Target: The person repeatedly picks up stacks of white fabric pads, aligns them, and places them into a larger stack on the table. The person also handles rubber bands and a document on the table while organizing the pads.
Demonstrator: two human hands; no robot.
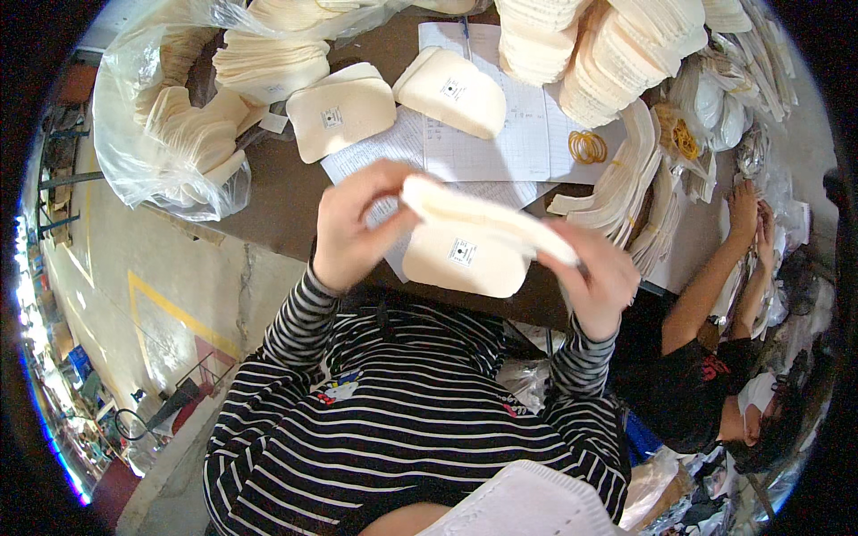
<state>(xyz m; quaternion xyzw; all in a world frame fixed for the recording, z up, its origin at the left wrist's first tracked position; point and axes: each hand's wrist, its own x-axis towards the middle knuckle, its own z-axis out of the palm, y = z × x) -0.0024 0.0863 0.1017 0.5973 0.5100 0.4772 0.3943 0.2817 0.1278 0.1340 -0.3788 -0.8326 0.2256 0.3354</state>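
Observation:
Between my two hands I hold a small stack of cream, rounded foam pads [487, 216], raised over the near table edge and blurred by motion. My left hand [356, 223] is closed on the stack's left end, thumb toward me. At its right end my right hand [597, 275] pinches the pads. Just below the stack is a cream pad [487, 275] with a small printed label; whether it rests on the table or hangs from the stack I cannot tell. Two more labelled pad piles, one left [344, 116] and one right [460, 89], lie beyond my hands.
Handwritten sheets [527, 134] spread over the dark table [277, 210]. Yellow rubber bands [587, 146] lie at right, near banded cream strips [626, 188]. Tall pad stacks [617, 62] stand behind. A clear bag [125, 147] of pads sits at left. A co-worker's arms [706, 286] reach in at right.

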